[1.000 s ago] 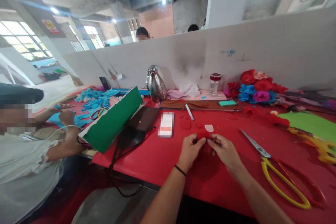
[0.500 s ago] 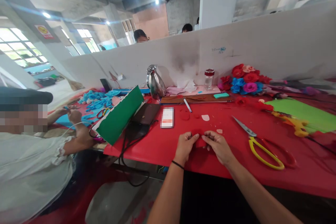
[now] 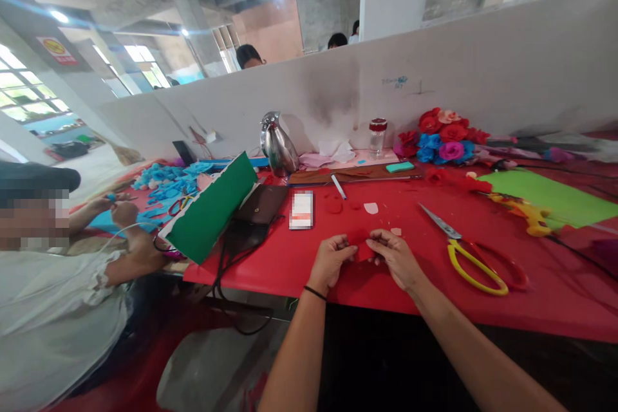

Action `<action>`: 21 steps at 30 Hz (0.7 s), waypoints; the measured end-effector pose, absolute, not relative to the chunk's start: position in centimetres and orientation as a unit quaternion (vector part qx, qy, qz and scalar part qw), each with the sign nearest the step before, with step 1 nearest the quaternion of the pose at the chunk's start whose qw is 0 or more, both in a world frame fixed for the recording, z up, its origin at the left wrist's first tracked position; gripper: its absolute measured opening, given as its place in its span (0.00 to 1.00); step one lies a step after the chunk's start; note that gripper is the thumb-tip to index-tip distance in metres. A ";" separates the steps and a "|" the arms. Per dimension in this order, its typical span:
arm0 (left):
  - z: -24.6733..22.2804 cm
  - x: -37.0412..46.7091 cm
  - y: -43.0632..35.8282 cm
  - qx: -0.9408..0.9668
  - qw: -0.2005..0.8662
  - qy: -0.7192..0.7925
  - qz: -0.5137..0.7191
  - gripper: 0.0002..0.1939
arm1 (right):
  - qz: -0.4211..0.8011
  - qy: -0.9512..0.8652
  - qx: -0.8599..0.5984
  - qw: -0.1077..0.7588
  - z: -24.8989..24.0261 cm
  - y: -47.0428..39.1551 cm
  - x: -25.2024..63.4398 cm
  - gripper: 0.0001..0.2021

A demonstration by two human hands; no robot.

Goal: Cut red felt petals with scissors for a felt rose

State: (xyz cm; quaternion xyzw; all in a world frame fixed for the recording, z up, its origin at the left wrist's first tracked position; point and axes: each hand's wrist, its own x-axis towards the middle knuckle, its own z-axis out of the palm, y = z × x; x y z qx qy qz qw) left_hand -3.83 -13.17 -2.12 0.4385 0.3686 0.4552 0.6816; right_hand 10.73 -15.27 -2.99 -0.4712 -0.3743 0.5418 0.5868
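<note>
Between my two hands is a small red piece [image 3: 359,248], paper or cloth, which blends with the red tabletop [image 3: 270,251]. My left hand [image 3: 334,259] pinches its left edge, and my right hand [image 3: 392,253] has its thumb and fingers closed on the right edge. Just beyond lie a pale pink cut piece [image 3: 371,208], a red cut piece [image 3: 334,206] and a smaller pink scrap [image 3: 396,232]. Scissors with yellow and red handles [image 3: 476,264] rest to the right of my hands, blades partly apart. A phone [image 3: 302,210] lies ahead on the left.
A white pen [image 3: 338,186], steel jug [image 3: 279,145], lidded glass jar [image 3: 378,136] and paper flowers [image 3: 451,135] stand or lie toward the wall. On the right is a yellow glue gun [image 3: 528,214]. A brown bag [image 3: 261,206] and green board [image 3: 212,212] separate me from a co-worker [image 3: 62,309].
The camera view has shifted slightly, so everything sits a little further left and higher. My hands have moved slightly apart, and more of the red piece shows between them.
</note>
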 end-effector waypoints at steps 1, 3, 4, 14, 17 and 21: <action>-2.1 -3.9 -13.2 0.441 0.683 0.367 0.453 0.14 | 0.545 -0.371 -0.469 0.588 -2.9 -15.3 10.8 0.14; -2.3 -3.9 -13.2 0.445 0.679 0.367 0.453 0.13 | 0.551 -0.363 -0.464 0.591 -2.7 -15.3 10.8 0.12; -2.4 -4.0 -13.2 0.447 0.675 0.372 0.454 0.13 | 0.554 -0.359 -0.462 0.592 -2.7 -15.3 10.8 0.11; -2.3 -4.1 -13.6 0.464 0.662 0.371 0.457 0.08 | 0.577 -0.352 -0.442 0.590 -2.3 -15.5 11.2 0.05; -2.0 -4.0 -13.8 0.477 0.652 0.365 0.462 0.08 | 0.578 -0.357 -0.437 0.589 -2.3 -15.5 11.2 0.04; -2.1 -4.1 -13.8 0.510 0.624 0.367 0.465 0.09 | 0.571 -0.370 -0.433 0.592 -2.4 -15.4 11.2 0.02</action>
